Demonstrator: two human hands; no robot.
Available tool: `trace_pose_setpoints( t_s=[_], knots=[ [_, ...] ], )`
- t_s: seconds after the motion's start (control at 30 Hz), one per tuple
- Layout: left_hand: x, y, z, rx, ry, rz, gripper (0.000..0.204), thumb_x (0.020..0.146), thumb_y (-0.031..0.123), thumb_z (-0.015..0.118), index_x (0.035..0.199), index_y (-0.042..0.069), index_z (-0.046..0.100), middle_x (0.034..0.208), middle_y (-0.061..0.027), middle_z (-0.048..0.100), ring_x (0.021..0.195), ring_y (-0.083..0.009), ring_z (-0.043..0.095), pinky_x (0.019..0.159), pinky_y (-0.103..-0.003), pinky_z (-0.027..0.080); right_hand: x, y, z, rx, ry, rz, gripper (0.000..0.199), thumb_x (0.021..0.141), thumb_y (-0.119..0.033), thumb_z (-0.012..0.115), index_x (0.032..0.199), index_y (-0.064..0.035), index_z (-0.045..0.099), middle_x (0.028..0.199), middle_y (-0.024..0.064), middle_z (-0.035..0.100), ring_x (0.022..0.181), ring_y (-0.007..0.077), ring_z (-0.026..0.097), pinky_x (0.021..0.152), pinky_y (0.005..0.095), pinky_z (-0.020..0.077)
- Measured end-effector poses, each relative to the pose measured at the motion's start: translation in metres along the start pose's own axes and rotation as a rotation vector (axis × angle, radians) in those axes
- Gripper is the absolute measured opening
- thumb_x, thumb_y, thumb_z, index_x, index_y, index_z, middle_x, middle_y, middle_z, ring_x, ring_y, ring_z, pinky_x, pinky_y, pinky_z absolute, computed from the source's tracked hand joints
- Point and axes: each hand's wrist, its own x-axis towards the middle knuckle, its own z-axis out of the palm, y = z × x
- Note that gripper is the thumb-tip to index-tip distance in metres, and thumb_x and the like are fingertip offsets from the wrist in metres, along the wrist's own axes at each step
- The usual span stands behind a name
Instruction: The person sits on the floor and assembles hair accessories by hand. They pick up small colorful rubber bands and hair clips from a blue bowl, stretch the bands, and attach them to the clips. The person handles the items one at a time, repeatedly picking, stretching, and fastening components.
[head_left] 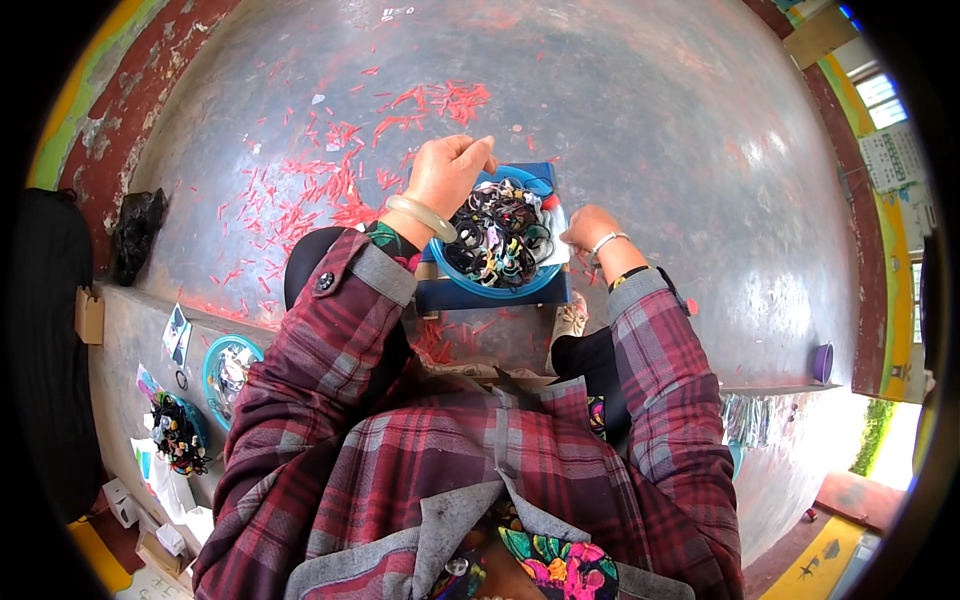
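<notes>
The head view looks straight down on a person in a red plaid jacket seated over a grey concrete floor (640, 130) strewn with short red scraps (330, 190). In front of the knees stands a dark blue box (490, 295), and on it rests a blue bowl (480, 282) heaped with small hair ties (500, 235), mostly black with some coloured and white ones mixed in. The left hand (450, 170), with a pale jade-coloured bangle (420, 215) on its wrist, is raised above the bowl's far left rim, its fingers curled shut and pinched together at the tips; whether anything is caught between them is too small to tell. The right hand (585, 228), wearing a thin white bracelet (607, 240), sits closed at the bowl's right edge, touching or just beside the white material there, and I cannot tell what it grips. On a low ledge to the person's left lie two more containers: a second blue bowl (212, 352) with pale, shiny contents that cannot be made out, and just below it another dish (178, 432) piled with dark hair ties. Papers and small cartons lie around them. A black bag (135, 232) slumps further up the ledge, and a small purple cup (822, 362) stands far off to the right.
</notes>
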Motion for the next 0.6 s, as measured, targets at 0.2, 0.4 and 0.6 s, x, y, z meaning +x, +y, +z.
trace_pose_setpoints(
  t_s=[0.2, 0.4, 0.6],
  knots=[
    [0.001, 0.0, 0.0, 0.058, 0.034, 0.001, 0.033, 0.081, 0.03, 0.055, 0.065, 0.002, 0.065, 0.058, -0.0038, 0.059, 0.054, -0.0101, 0.047, 0.051, -0.027, 0.038, -0.002, -0.003, -0.002, 0.011, -0.028, -0.001, 0.022, 0.074, -0.022, 0.06, 0.07, -0.0028, 0.068, 0.07, 0.0103, 0.067, 0.072, 0.0244, 0.065, 0.068, 0.0357, 0.0496],
    [0.001, 0.003, 0.0, 0.118, -0.006, -0.037, 0.033, 0.086, 0.022, 0.055, 0.066, -0.004, 0.06, 0.069, -0.0078, 0.062, 0.067, -0.0117, 0.056, 0.063, -0.025, 0.044, -0.004, 0.003, -0.006, 0.062, -0.055, -0.057, 0.026, 0.076, -0.019, 0.053, 0.064, 0.0015, 0.065, 0.059, 0.0105, 0.064, 0.05, 0.0193, 0.062, 0.049, 0.0328, 0.049],
    [0.002, -0.006, 0.002, 0.141, 0.012, 0.019, 0.034, 0.081, 0.031, 0.055, 0.065, 0.003, 0.066, 0.057, -0.0062, 0.058, 0.056, -0.0129, 0.051, 0.053, -0.029, 0.04, -0.025, 0.003, -0.032, 0.096, 0.108, -0.05, 0.026, 0.077, -0.02, 0.055, 0.069, 0.0039, 0.064, 0.062, 0.0119, 0.064, 0.051, 0.0183, 0.062, 0.05, 0.0302, 0.0484]
  ],
)
